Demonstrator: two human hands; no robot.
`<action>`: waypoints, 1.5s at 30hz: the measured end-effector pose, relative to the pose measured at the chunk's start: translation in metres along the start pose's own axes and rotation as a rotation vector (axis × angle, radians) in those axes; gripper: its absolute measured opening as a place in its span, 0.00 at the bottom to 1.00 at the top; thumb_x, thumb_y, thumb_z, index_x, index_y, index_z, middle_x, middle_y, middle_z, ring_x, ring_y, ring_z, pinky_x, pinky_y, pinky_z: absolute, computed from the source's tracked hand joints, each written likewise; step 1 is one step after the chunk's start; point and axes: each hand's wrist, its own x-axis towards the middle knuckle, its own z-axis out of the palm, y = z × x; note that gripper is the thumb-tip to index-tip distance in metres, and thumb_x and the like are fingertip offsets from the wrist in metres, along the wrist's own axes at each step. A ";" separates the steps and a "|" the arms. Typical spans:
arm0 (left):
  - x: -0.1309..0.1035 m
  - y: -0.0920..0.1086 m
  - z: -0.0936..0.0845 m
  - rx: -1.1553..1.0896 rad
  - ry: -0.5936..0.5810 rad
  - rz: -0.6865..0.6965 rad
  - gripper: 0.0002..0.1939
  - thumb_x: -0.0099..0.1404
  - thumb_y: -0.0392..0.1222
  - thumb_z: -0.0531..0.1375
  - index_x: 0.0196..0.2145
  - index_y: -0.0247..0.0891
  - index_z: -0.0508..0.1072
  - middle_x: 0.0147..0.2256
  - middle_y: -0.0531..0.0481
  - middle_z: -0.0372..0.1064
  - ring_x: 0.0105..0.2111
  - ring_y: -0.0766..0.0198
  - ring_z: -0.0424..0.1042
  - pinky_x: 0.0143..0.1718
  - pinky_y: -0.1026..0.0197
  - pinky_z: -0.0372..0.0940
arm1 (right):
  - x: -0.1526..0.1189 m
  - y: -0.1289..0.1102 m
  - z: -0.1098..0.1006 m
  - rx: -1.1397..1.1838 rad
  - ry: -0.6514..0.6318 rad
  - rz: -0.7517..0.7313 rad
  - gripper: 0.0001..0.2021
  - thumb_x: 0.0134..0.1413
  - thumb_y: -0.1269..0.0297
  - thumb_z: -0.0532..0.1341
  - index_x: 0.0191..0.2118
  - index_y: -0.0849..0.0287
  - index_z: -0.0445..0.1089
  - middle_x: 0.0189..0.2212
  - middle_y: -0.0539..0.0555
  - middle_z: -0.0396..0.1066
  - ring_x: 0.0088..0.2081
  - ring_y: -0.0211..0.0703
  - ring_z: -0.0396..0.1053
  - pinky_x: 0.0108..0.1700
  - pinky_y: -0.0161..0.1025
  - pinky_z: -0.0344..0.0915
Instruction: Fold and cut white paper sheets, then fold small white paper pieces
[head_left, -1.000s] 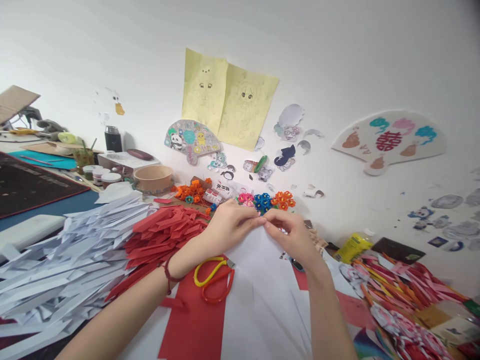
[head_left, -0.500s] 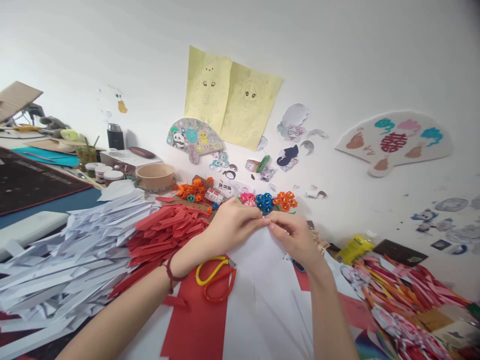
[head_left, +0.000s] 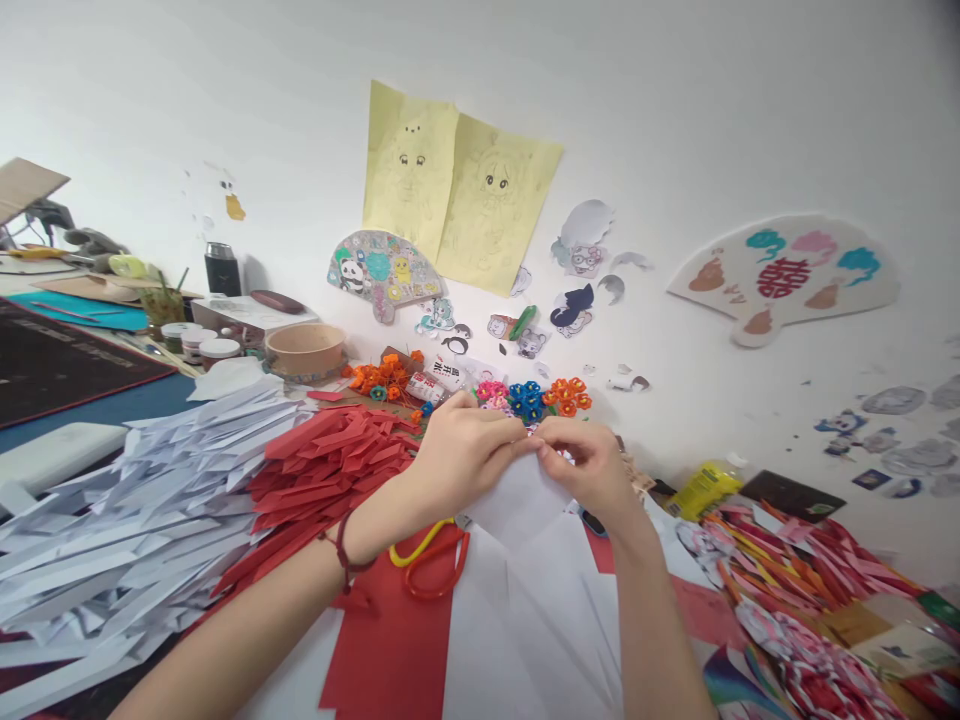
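Note:
My left hand (head_left: 472, 448) and my right hand (head_left: 589, 462) meet at the centre, fingertips pinched together on the top edge of a white paper sheet (head_left: 525, 505). The sheet slopes down from the fingers over more white paper (head_left: 532, 630). Scissors with yellow and red handles (head_left: 437, 562) lie under my left wrist, on red paper (head_left: 394, 640). To the left are a pile of folded red strips (head_left: 330, 460) and a larger heap of folded white strips (head_left: 172, 520).
Behind my hands stand orange flowers (head_left: 566, 397) and blue flowers (head_left: 527, 401). A round tan bowl (head_left: 305, 350) is at the back left. At right are a yellow bottle (head_left: 705, 487) and colourful strips (head_left: 817, 560). The wall carries yellow drawings (head_left: 499, 200).
The view has shifted slightly. Both hands keep their pinch on the white sheet, with my right fingers bent a little more.

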 end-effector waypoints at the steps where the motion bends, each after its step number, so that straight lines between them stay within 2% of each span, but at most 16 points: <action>1: 0.000 0.001 0.000 0.027 0.012 0.010 0.20 0.73 0.48 0.51 0.26 0.37 0.71 0.23 0.54 0.70 0.23 0.70 0.61 0.34 0.59 0.50 | 0.000 0.001 0.000 -0.003 -0.001 -0.001 0.10 0.55 0.67 0.58 0.24 0.59 0.70 0.23 0.51 0.68 0.28 0.41 0.64 0.30 0.38 0.57; 13: -0.001 0.003 0.000 0.202 0.070 0.043 0.20 0.72 0.46 0.52 0.25 0.38 0.72 0.21 0.55 0.67 0.22 0.69 0.58 0.34 0.58 0.49 | 0.000 0.002 -0.003 -0.064 0.003 -0.045 0.10 0.56 0.67 0.57 0.25 0.58 0.71 0.25 0.52 0.70 0.29 0.42 0.65 0.33 0.39 0.60; 22: 0.000 0.003 -0.003 0.241 0.076 0.058 0.19 0.72 0.45 0.52 0.25 0.38 0.72 0.21 0.55 0.67 0.22 0.69 0.58 0.35 0.58 0.49 | 0.000 0.003 0.001 -0.110 0.043 -0.097 0.09 0.55 0.69 0.57 0.25 0.57 0.70 0.26 0.53 0.70 0.30 0.42 0.67 0.33 0.39 0.62; 28: 0.003 0.000 -0.014 0.204 0.123 0.010 0.19 0.72 0.47 0.53 0.27 0.39 0.74 0.22 0.55 0.71 0.23 0.69 0.61 0.36 0.59 0.51 | -0.001 0.015 -0.005 -0.095 0.081 -0.120 0.08 0.55 0.70 0.57 0.26 0.57 0.68 0.25 0.52 0.70 0.29 0.42 0.67 0.34 0.39 0.63; 34: 0.006 -0.006 -0.025 0.195 0.162 -0.006 0.18 0.72 0.47 0.54 0.27 0.39 0.75 0.24 0.55 0.73 0.23 0.70 0.62 0.37 0.59 0.53 | -0.002 0.016 -0.006 -0.164 0.092 -0.102 0.08 0.53 0.71 0.56 0.24 0.56 0.65 0.24 0.50 0.67 0.28 0.40 0.65 0.33 0.38 0.61; 37: 0.009 -0.009 -0.038 0.149 0.210 -0.069 0.17 0.71 0.45 0.55 0.26 0.38 0.75 0.23 0.55 0.72 0.24 0.70 0.63 0.37 0.60 0.54 | -0.004 0.027 -0.009 -0.257 0.127 -0.083 0.09 0.51 0.73 0.56 0.23 0.56 0.63 0.22 0.49 0.65 0.26 0.39 0.62 0.30 0.37 0.58; 41: 0.014 -0.010 -0.062 0.050 0.378 -0.227 0.16 0.68 0.46 0.58 0.25 0.37 0.74 0.19 0.56 0.63 0.22 0.69 0.59 0.29 0.63 0.53 | -0.005 0.046 -0.016 -0.329 0.237 0.029 0.08 0.55 0.67 0.59 0.25 0.57 0.67 0.22 0.48 0.65 0.25 0.38 0.61 0.29 0.36 0.58; 43: 0.015 -0.009 -0.067 -0.035 0.394 -0.297 0.16 0.67 0.48 0.58 0.25 0.37 0.74 0.18 0.57 0.59 0.22 0.70 0.57 0.26 0.64 0.52 | -0.004 0.046 -0.015 -0.215 0.252 0.098 0.10 0.58 0.61 0.59 0.27 0.58 0.70 0.23 0.49 0.68 0.26 0.39 0.64 0.30 0.36 0.61; 45: 0.015 -0.009 -0.064 -0.136 0.356 -0.352 0.18 0.67 0.49 0.58 0.23 0.36 0.72 0.19 0.57 0.56 0.22 0.70 0.55 0.25 0.65 0.51 | -0.003 0.038 -0.011 -0.034 0.192 0.155 0.14 0.60 0.54 0.59 0.30 0.58 0.72 0.23 0.50 0.69 0.25 0.39 0.65 0.29 0.36 0.62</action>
